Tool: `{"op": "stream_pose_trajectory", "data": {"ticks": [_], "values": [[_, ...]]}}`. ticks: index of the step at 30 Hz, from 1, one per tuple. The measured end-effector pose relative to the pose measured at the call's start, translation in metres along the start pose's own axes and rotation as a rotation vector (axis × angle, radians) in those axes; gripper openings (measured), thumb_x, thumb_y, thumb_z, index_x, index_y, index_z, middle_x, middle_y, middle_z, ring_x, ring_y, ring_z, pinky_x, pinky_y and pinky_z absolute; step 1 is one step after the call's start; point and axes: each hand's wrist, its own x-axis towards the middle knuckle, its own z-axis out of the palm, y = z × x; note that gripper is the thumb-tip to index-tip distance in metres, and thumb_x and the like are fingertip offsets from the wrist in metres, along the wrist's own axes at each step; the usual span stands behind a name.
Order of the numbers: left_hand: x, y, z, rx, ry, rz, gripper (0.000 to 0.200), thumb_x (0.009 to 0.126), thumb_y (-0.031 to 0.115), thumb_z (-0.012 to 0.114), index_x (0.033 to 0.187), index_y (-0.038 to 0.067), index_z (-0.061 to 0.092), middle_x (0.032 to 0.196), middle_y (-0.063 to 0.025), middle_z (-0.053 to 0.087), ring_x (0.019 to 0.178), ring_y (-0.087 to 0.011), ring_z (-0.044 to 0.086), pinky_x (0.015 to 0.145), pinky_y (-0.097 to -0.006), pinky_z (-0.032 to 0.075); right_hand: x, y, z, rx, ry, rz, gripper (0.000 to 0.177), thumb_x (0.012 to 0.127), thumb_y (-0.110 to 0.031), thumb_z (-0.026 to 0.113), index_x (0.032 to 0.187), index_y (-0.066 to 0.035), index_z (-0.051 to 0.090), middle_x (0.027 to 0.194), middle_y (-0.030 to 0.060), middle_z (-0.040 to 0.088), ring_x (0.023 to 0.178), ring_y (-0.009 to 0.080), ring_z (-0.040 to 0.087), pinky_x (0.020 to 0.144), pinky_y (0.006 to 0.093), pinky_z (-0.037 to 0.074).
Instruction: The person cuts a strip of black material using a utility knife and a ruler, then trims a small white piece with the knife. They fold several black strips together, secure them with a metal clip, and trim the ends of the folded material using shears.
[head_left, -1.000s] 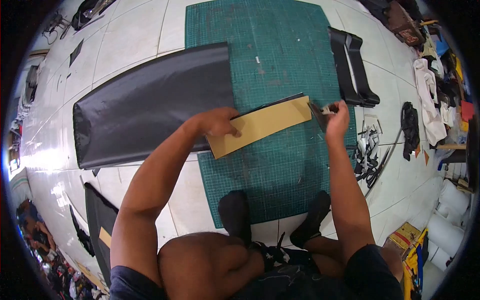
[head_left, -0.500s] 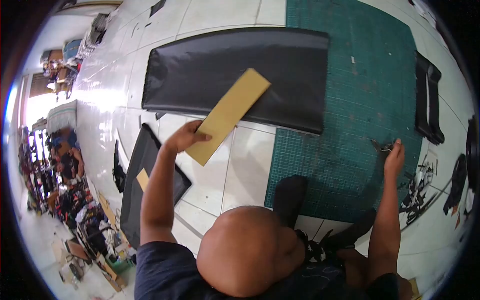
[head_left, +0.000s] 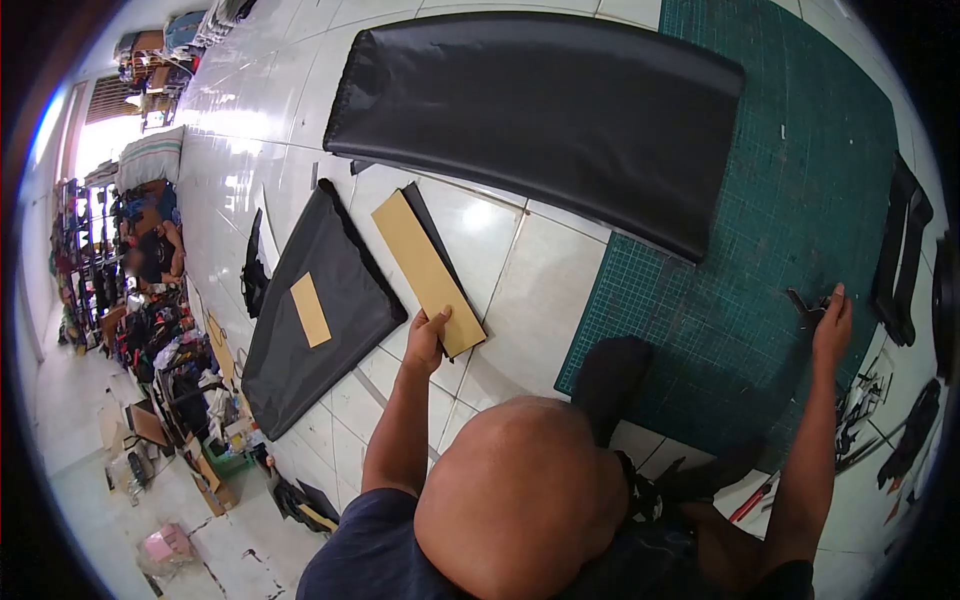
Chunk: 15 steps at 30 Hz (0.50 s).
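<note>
My left hand (head_left: 428,338) grips the lower end of a long tan cardboard strip (head_left: 420,268), thumb on top. A narrow black strip (head_left: 432,232) shows along the cardboard's right edge, over the white tiles. To its left lies a folded black sheet (head_left: 285,375) with a smaller tan card piece (head_left: 311,310) on it. My right hand (head_left: 832,328) is closed around a small dark metal tool (head_left: 804,305) above the green cutting mat (head_left: 800,200); its exact kind I cannot tell. A large folded black sheet (head_left: 540,115) lies ahead, partly over the mat.
Black scraps (head_left: 900,250) lie beyond the mat's right edge, with thin offcuts (head_left: 862,405) nearer me. A red-handled tool (head_left: 750,503) rests near my right forearm. Clutter (head_left: 170,360) and a seated person (head_left: 158,250) are at the far left.
My left hand has brought the cardboard strip off the large black sheet, turning it to slant the other way over the tiles. My right hand still holds the tool. The view has shifted.
</note>
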Motion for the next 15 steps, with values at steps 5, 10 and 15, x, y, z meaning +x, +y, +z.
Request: {"op": "stream_pose_trajectory", "data": {"ticks": [5,10,15], "values": [[-0.004,0.007,0.005,0.133,0.030,-0.005,0.029,0.093,0.016,0.065,0.116,0.000,0.057,0.104,-0.0074,0.066,0.090,-0.0176,0.064,0.080,-0.0325,0.052,-0.005,-0.010,-0.007,-0.022,-0.209,-0.111,0.055,0.101,-0.054,0.042,0.104,-0.002,0.060,0.092,0.0109,0.061,0.084,0.0233,0.058,0.077,0.0365,0.045],[-0.004,0.010,0.009,0.517,0.249,0.030,0.048,0.088,0.026,0.072,0.118,-0.006,0.052,0.103,-0.0125,0.064,0.087,-0.0184,0.063,0.078,-0.0310,0.051,-0.037,-0.062,-0.008,-0.006,-0.446,-0.326,0.039,0.102,-0.040,0.049,0.097,-0.003,0.058,0.088,0.0088,0.059,0.079,0.0204,0.057,0.073,0.0342,0.045],[-0.006,0.006,0.015,0.704,0.424,0.123,0.061,0.083,0.030,0.076,0.122,-0.008,0.048,0.103,-0.0156,0.060,0.088,-0.0199,0.061,0.075,-0.0317,0.050,-0.065,-0.094,0.000,-0.003,-0.563,-0.448,0.033,0.099,-0.034,0.054,0.091,-0.002,0.057,0.087,0.0098,0.057,0.077,0.0229,0.057,0.069,0.0350,0.045]]}}
